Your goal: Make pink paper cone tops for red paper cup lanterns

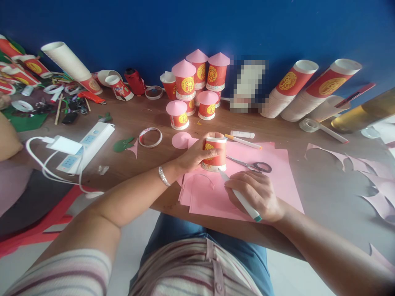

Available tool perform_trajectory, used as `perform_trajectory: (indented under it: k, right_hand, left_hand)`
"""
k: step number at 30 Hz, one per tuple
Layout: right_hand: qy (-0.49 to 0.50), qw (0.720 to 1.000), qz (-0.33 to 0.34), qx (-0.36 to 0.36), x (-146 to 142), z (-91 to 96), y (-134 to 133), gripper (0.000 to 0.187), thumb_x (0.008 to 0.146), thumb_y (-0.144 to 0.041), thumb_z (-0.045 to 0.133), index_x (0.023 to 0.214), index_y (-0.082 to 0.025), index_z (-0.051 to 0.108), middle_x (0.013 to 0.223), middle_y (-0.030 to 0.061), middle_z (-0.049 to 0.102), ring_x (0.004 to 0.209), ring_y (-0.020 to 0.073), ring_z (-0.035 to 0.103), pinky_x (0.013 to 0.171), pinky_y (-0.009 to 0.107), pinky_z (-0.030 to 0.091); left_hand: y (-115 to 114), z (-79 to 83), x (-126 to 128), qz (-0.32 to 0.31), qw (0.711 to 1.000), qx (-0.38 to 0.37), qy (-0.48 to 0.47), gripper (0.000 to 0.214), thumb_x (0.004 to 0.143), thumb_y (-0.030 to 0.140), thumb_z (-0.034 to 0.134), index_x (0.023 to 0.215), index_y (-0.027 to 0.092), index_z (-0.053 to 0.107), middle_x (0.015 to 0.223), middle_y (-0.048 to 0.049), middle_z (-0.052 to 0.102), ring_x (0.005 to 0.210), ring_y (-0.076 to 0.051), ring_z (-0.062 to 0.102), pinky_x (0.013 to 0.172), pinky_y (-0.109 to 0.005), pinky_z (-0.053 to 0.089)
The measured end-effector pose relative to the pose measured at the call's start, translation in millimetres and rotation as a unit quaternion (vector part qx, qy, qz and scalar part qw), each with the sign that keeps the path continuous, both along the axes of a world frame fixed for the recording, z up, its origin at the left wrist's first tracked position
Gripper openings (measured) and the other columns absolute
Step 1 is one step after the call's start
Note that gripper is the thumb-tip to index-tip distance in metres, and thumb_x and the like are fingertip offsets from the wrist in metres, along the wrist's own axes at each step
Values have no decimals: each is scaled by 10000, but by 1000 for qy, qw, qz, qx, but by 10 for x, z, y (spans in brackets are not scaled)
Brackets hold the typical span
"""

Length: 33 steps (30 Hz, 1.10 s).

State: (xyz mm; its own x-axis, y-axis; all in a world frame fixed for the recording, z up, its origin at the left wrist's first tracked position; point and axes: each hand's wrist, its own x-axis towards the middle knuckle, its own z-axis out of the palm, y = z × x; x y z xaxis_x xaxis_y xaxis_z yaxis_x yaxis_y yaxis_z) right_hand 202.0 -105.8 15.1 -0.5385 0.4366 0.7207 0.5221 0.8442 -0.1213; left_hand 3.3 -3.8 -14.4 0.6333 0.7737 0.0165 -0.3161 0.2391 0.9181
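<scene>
A red paper cup (219,144) with a gold emblem stands upside down, its white rim low, over a stack of pink paper (277,181). My left hand (203,154) is wrapped round the cup from the left. My right hand (254,191) grips a white marker (243,201) with a green end; its tip touches or nearly touches the marked white rim. Behind my right hand lie scissors (261,166) with dark handles. Beyond the cup are an orange and white marker (247,142) and a white cap-like tube (242,134).
Several cups with pink paper cones (207,98) stand at the back. Stacked cups (288,80) lean to the right, near clear tape (309,124). A power strip (89,144) with a white cable lies left. Pink scraps (382,185) lie far right. A person's arm (8,135) shows at the left edge.
</scene>
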Motion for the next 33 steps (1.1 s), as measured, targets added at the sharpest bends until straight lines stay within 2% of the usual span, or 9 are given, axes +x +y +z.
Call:
perform_trajectory:
  k: [33]
  right_hand:
    - [-3,1000,-20,-3,6,14,7,201,874,-24,646,1007,-167,602,754,22,684,633,146,658,567,264,531]
  left_hand:
    - [-30,101,31,-11,1000,-19,19,578,741,395,846,1194,227,529,1009,-37,594,891,-190,603,736,-318,496]
